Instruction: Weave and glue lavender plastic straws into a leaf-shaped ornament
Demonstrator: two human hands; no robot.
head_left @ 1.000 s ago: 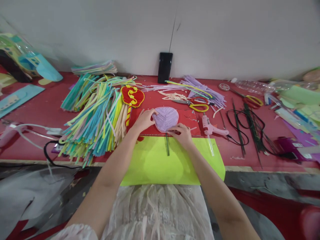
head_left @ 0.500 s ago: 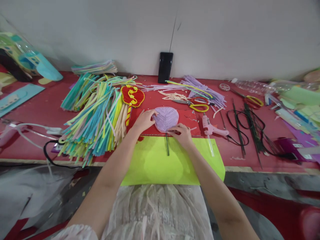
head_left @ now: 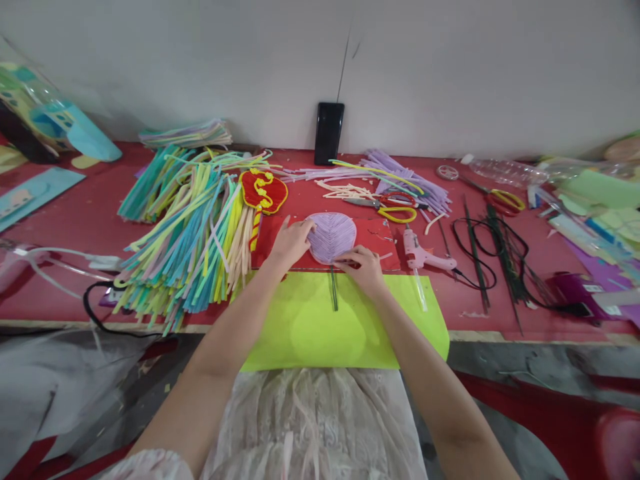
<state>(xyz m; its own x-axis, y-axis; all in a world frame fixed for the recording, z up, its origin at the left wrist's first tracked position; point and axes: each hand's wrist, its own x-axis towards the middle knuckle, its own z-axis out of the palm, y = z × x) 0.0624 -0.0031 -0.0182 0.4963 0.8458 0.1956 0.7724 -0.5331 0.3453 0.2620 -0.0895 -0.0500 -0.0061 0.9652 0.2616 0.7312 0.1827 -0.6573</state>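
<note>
Head view, lilac disc [head_left: 333, 233], fingers [head_left: 356, 254] touching

It's a craft workshop, by every look of it: a long red desk [head_left: 100, 193] against a grey wall [head_left: 250, 67], piled with pastel fuzzy stems [head_left: 185, 240], and there's a pink glue gun [head_left: 424, 258], yellow-handled scissors [head_left: 399, 215], dark thin rods [head_left: 501, 237] and, over right, coloured sheets [head_left: 597, 190]!

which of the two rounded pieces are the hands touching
The purple piece: left hand at its left edge, right hand at its bottom. The red piece with yellow trim lies untouched, farther back.
</note>
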